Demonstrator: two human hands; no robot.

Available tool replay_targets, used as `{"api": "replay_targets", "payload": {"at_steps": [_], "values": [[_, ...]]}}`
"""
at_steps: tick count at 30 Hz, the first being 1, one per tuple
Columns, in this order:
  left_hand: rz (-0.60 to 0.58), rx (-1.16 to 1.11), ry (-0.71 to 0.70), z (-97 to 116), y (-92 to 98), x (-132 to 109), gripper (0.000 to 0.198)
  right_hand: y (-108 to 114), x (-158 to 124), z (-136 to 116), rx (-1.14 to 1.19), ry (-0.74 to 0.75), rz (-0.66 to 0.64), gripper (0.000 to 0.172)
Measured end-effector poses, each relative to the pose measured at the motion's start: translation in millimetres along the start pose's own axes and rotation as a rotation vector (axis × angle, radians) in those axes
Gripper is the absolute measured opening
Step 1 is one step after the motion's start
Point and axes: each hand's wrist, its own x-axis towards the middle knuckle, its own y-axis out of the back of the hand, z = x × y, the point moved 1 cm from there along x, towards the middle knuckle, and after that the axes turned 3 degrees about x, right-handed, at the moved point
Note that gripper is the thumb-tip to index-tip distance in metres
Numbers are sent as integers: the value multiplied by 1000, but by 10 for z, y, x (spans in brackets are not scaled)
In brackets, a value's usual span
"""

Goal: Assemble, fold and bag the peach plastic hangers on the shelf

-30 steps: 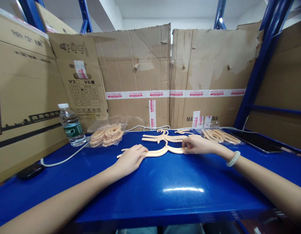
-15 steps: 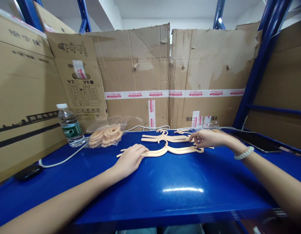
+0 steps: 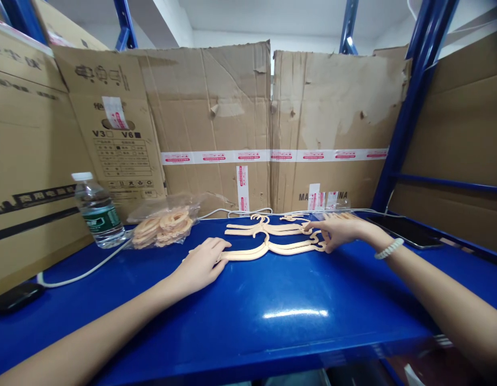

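Head view: left hand grasps the left end of the near hanger on the table; right hand at its right end, grip unclear. Seemingly adjusting; next likely needs a steady left hold.

- We look from the person's head, forward and slightly down over the blue tabletop.
- We face upright cardboard, with the left hand and right hand near us.
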Motion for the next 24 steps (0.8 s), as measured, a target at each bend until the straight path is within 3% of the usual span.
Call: {"api": "replay_targets", "payload": {"at_steps": [5,18,21,24], "values": [[-116,33,42,-99,58,11,28,-12,17,49,-1,-8,-28,48],[-221,-60,27,-275,210,35,25,-60,61,177,42,2,-51,44],[-192,-54,6,-242,218,42,24,-78,56,187,64,3,-59,46],[-53,-91,-90,-99,227,42,25,-81,38,175,60,-12,-75,52]]}}
